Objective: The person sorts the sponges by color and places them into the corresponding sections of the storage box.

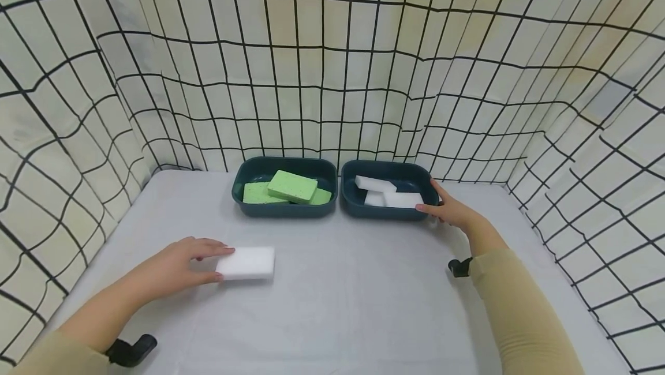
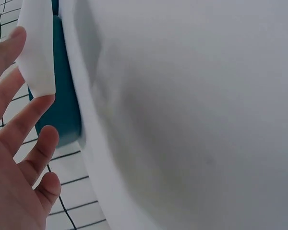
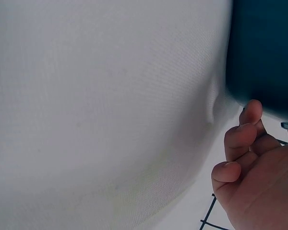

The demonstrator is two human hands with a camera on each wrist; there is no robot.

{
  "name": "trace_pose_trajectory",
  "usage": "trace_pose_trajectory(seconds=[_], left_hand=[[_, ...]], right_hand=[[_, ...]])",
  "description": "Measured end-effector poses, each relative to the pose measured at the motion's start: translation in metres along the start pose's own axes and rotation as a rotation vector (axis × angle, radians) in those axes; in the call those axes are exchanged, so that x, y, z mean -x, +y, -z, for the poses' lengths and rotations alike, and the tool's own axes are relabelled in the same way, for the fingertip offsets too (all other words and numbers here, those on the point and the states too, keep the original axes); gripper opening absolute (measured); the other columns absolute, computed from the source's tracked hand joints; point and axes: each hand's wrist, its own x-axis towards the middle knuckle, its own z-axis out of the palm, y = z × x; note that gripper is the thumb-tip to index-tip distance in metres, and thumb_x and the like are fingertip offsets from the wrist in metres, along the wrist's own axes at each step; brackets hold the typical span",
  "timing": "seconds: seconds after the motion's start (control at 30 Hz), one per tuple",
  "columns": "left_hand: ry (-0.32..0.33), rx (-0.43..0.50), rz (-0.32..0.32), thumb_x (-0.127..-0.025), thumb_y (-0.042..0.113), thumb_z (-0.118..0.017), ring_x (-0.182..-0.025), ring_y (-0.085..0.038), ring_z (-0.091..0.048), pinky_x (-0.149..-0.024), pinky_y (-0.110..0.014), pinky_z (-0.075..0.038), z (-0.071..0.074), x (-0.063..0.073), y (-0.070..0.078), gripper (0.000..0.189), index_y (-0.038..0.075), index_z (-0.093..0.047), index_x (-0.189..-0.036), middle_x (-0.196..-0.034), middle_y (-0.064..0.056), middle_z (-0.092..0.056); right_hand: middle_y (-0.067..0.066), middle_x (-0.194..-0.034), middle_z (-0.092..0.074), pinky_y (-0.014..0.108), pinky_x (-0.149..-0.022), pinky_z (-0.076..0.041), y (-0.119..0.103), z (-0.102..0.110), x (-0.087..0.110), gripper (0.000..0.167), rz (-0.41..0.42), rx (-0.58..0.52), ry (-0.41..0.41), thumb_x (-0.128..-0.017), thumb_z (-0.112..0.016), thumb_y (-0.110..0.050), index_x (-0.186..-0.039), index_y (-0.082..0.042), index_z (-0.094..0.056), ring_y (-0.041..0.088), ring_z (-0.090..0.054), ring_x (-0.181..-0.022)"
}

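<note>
My left hand (image 1: pixel 179 268) pinches the left end of a white sponge block (image 1: pixel 251 263) between thumb and fingers, over the front left of the table. In the left wrist view that sponge (image 2: pixel 37 52) stands in front of a teal bin, and the lower fingers are spread away from it. At the right end of the right dark teal bin (image 1: pixel 381 212), my right hand (image 1: pixel 451 209) grips the wall, thumb at the front corner. In the right wrist view, several fingers curl beside the bin's outer side (image 3: pixel 264 57). White sponges (image 1: pixel 402 199) lie inside this bin.
Left of that bin stands a matching dark teal bin (image 1: pixel 283 211) with green sponges (image 1: pixel 292 186) piled in it. Both bins are near the back edge of the white-covered table (image 1: pixel 343 306). Black-gridded white cloth walls (image 1: pixel 332 69) rise behind and on both sides.
</note>
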Motion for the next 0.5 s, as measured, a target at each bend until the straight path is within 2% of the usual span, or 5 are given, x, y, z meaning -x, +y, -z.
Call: trace_pose_trajectory(seconds=[0.1, 0.27, 0.5], left_hand=[[0.026, 0.006, 0.004, -0.082, 0.054, -0.075, -0.115, -0.029, -0.057, -0.091, -0.050, -0.049, 0.000, -0.012, 0.009, 0.059, 0.026, -0.066, -0.133, -0.135, -0.004, -0.061], [0.072, 0.009, -0.014, -0.084, 0.055, -0.073, -0.122, -0.034, -0.053, -0.096, -0.054, -0.047, -0.003, -0.036, 0.027, 0.060, 0.028, -0.062, -0.137, -0.139, -0.006, -0.059], [0.072, 0.034, -0.072, -0.086, 0.056, -0.070, -0.130, -0.034, -0.047, -0.102, -0.057, -0.042, -0.015, -0.070, 0.047, 0.058, 0.031, -0.061, -0.138, -0.139, -0.001, -0.058]], right_hand=[[0.028, -0.146, -0.038, 0.069, -0.106, -0.029, 0.000, 0.000, -0.001, 0.107, -0.002, -0.002, -0.001, -0.088, -0.062, -0.066, -0.155, -0.040, 0.018, 0.040, -0.050, -0.118], [0.028, -0.146, -0.038, 0.069, -0.107, -0.029, -0.001, 0.001, -0.001, 0.107, -0.010, -0.006, 0.003, -0.088, -0.063, -0.063, -0.156, -0.040, 0.016, 0.039, -0.051, -0.117], [0.029, -0.156, -0.023, 0.069, -0.108, -0.027, -0.001, 0.000, -0.001, 0.110, -0.010, -0.018, 0.000, -0.085, -0.063, -0.068, -0.156, -0.040, 0.016, 0.042, -0.050, -0.123]])
